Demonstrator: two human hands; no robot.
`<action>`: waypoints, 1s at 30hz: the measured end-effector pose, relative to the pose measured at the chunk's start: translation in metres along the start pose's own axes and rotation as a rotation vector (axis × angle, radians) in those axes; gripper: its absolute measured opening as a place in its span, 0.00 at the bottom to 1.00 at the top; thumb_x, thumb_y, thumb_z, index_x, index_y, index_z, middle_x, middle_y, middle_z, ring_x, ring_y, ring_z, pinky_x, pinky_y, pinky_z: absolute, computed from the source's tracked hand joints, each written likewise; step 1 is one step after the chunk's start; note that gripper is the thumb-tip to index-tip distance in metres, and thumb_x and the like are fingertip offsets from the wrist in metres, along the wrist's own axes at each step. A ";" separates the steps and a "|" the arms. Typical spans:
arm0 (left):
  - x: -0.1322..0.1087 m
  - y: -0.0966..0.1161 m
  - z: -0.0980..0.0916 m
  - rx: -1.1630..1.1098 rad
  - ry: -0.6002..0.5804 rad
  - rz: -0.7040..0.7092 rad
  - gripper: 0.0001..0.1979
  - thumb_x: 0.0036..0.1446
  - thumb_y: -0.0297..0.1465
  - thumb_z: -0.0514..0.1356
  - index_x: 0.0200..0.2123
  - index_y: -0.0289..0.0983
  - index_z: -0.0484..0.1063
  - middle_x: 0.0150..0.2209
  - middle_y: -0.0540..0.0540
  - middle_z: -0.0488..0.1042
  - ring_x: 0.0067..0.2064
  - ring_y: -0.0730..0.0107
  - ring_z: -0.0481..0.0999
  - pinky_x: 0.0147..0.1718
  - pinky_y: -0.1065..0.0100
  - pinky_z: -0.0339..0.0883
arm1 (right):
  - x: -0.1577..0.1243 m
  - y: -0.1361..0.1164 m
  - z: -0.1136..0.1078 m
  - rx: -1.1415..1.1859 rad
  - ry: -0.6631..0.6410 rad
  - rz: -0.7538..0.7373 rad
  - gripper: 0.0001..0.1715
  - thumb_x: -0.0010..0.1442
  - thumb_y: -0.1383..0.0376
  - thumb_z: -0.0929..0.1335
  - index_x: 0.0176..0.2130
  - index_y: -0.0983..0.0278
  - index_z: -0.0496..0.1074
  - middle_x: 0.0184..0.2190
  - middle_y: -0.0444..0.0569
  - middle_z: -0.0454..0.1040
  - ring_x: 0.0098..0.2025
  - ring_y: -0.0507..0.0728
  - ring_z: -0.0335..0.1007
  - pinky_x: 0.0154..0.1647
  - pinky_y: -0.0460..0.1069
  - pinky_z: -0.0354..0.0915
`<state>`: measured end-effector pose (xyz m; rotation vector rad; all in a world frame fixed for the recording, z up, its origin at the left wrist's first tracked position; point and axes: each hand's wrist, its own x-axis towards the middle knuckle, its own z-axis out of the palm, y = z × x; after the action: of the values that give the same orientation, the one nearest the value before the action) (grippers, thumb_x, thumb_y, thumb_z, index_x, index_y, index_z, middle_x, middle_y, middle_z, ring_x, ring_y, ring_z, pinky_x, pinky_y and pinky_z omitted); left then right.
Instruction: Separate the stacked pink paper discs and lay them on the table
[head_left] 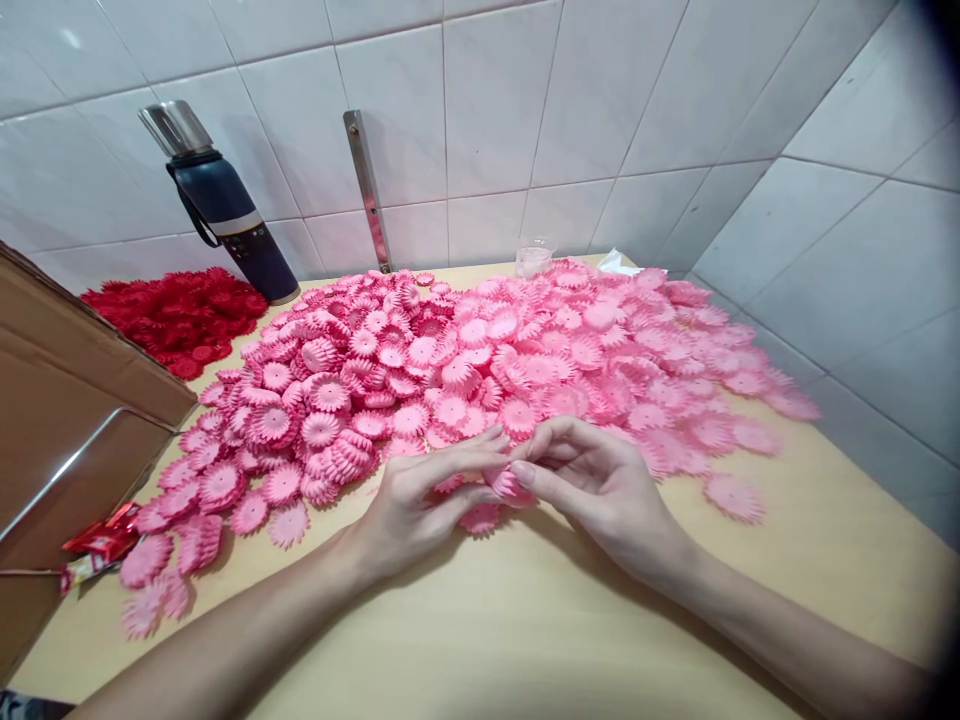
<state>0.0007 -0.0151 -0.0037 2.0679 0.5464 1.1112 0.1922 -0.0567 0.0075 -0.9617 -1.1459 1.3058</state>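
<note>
Between my two hands, above the near edge of a heap of pink petal discs [450,410], is a pink petal disc [504,482] with a notched rim. My left hand [431,495] pinches it from the left, fingers stretched over it and thumb below. From the right, my right hand [592,475] grips its edge between thumb and fingertips. Whether it is one disc or a thin stack I cannot tell. Just under my left fingers, another pink disc [480,518] lies on the table. The heap runs from darker pink at left to paler pink at right.
A pile of red petal discs [180,315] lies at back left, beside a dark blue flask [232,215]. A cardboard box [75,400] borders the left side, near a red wrapper [105,540]. Behind the heap stand a clear cup [533,258] and the tiled wall [487,110].
</note>
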 end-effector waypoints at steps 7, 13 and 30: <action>0.002 0.003 0.000 0.031 0.016 0.020 0.15 0.56 0.21 0.64 0.47 0.36 0.73 0.46 0.39 0.77 0.51 0.66 0.77 0.48 0.69 0.75 | 0.002 0.001 -0.001 0.043 0.002 0.029 0.08 0.55 0.65 0.75 0.32 0.64 0.72 0.30 0.46 0.78 0.32 0.51 0.76 0.33 0.44 0.74; 0.004 0.005 0.000 0.032 -0.017 0.028 0.11 0.56 0.21 0.64 0.42 0.36 0.74 0.44 0.40 0.78 0.50 0.65 0.77 0.46 0.68 0.75 | 0.002 -0.001 0.000 0.041 0.008 0.039 0.09 0.54 0.65 0.75 0.32 0.64 0.72 0.30 0.47 0.78 0.32 0.52 0.76 0.35 0.45 0.75; 0.006 0.011 0.002 0.078 -0.021 0.063 0.09 0.52 0.20 0.64 0.39 0.33 0.75 0.45 0.35 0.80 0.46 0.63 0.81 0.46 0.66 0.76 | -0.002 -0.002 0.003 -0.047 -0.008 0.001 0.08 0.55 0.63 0.74 0.31 0.63 0.72 0.29 0.47 0.77 0.31 0.53 0.75 0.34 0.47 0.73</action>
<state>0.0056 -0.0188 0.0071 2.1747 0.5246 1.1188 0.1901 -0.0590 0.0096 -0.9919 -1.1867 1.2897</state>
